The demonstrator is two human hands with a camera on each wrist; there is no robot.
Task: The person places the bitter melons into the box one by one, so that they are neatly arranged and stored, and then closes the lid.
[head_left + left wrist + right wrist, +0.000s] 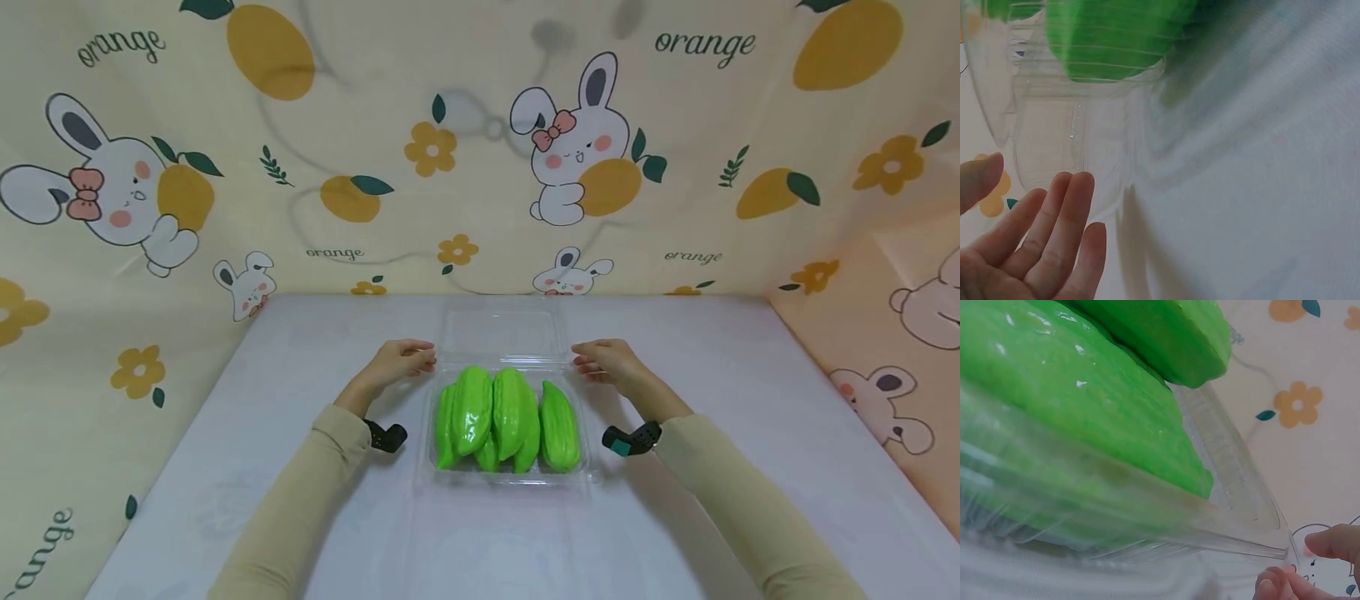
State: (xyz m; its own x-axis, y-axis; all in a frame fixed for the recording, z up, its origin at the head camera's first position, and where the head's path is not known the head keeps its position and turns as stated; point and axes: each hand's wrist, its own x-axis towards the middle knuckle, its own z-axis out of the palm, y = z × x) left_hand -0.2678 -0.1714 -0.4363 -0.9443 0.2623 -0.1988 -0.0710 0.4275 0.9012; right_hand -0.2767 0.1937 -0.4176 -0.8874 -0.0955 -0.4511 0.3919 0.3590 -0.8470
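Observation:
A clear plastic clamshell box (510, 478) sits on the table with its see-through lid (502, 332) folded back toward the wall. Inside lie several glossy, bright green, lengthwise-ridged fruits or vegetables (559, 429), some stacked on others. My left hand (401, 360) is beside the box's back left, near the hinge. In the left wrist view its fingers (1054, 244) are fairly straight, the thumb apart, with nothing held. At the back right is my right hand (611, 362). The right wrist view shows its thumb and bent fingers (1266, 589) apart near the box's corner; contact is unclear.
A white cloth (300, 350) covers the table. Behind and along both sides stands a cream backdrop (465, 50) printed with rabbits, flowers and oranges. Each wrist wears a black camera band (632, 439).

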